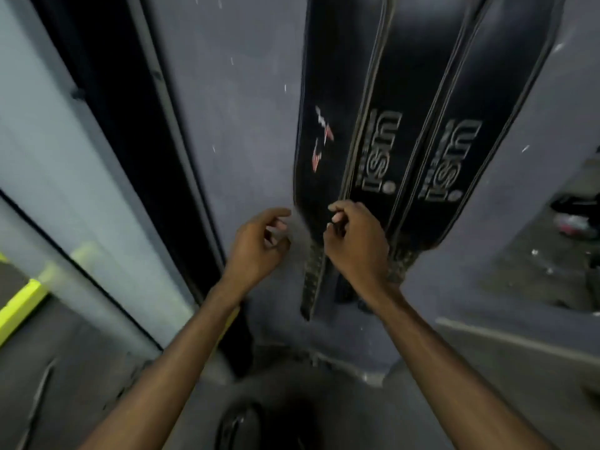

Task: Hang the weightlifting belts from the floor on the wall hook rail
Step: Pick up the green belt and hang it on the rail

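here, head view: three belts (406, 92) hang down the wall (240, 108) from 12 o'clock (rail out of frame). left hand (259, 245) at 9 o'clock and right hand (355, 241) at 3 flank the taper of the leftmost belt (337, 92), fingers curled, likely steadying it; blur hides any actual grip.

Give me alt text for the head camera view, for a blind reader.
Three black leather weightlifting belts hang side by side against a grey wall. A person's left hand and right hand, fingers curled, are at the lower end of the leftmost belt; blur hides whether they grip it.
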The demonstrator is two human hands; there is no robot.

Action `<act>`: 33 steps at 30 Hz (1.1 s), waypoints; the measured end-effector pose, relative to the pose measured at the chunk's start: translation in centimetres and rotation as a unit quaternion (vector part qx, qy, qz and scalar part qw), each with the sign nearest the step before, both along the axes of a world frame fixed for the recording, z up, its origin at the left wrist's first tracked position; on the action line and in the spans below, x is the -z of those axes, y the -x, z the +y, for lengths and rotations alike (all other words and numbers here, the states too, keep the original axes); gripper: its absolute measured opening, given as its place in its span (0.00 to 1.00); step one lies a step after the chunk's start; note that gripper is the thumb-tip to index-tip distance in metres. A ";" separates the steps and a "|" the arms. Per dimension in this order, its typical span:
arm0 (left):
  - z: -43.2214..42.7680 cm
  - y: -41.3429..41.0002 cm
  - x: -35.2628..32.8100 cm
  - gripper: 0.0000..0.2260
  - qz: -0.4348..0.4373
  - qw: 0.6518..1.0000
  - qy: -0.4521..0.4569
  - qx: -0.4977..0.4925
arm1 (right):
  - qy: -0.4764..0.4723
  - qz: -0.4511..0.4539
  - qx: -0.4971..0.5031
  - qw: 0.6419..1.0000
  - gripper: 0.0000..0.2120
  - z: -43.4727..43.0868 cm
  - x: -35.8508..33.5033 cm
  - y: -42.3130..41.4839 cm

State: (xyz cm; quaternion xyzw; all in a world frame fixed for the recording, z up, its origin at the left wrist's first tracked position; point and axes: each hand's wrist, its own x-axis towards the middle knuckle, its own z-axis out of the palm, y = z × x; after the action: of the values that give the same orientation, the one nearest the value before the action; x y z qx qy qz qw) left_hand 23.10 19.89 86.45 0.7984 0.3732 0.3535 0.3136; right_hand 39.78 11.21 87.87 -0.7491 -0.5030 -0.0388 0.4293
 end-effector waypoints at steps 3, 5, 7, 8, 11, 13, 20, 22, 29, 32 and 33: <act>-2.9 0.9 9.5 0.20 0.033 0.994 0.101 -0.024 | 0.076 0.036 -0.013 0.996 0.13 -2.1 10.9 0.2; -4.9 1.9 16.6 0.19 0.039 0.984 0.171 -0.034 | 0.132 0.071 -0.024 0.988 0.13 -4.1 18.6 0.6; -7.0 2.9 24.2 0.18 0.054 0.974 0.213 -0.047 | 0.181 0.100 -0.025 0.978 0.12 -6.5 26.5 1.3; -8.1 3.6 28.4 0.17 0.061 0.966 0.244 -0.056 | 0.201 0.112 -0.024 0.973 0.12 -7.9 30.4 1.8; -11.7 5.4 39.8 0.14 0.132 0.948 0.279 -0.077 | 0.278 0.158 -0.013 0.947 0.13 -12.2 41.6 3.8; -14.1 6.9 46.6 0.16 0.187 0.936 0.291 -0.064 | 0.332 0.185 -0.015 0.925 0.13 -14.8 48.7 5.4; -20.6 9.9 69.5 0.16 0.234 0.903 0.356 -0.051 | 0.438 0.191 -0.045 0.877 0.11 -21.7 72.5 10.9; -22.2 10.7 75.6 0.16 0.251 0.894 0.368 -0.048 | 0.449 0.173 -0.055 0.875 0.10 -22.8 78.7 12.3; -26.0 12.9 90.0 0.17 0.257 0.877 0.404 -0.033 | 0.467 0.047 -0.143 0.871 0.18 -22.4 96.8 15.5; -25.9 13.8 93.2 0.16 0.276 0.872 0.404 -0.017 | 0.509 -0.044 -0.165 0.844 0.11 -21.3 101.3 16.1; -25.7 14.1 93.8 0.15 0.279 0.870 0.405 -0.020 | 0.517 -0.043 -0.163 0.839 0.08 -20.9 102.0 16.1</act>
State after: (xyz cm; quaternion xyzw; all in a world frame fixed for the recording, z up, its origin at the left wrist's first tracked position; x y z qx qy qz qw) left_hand 9.01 -5.78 -7.31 0.6591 0.5719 -0.0600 0.4847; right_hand 23.66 -9.71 -14.12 -0.7668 -0.5829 0.2654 -0.0425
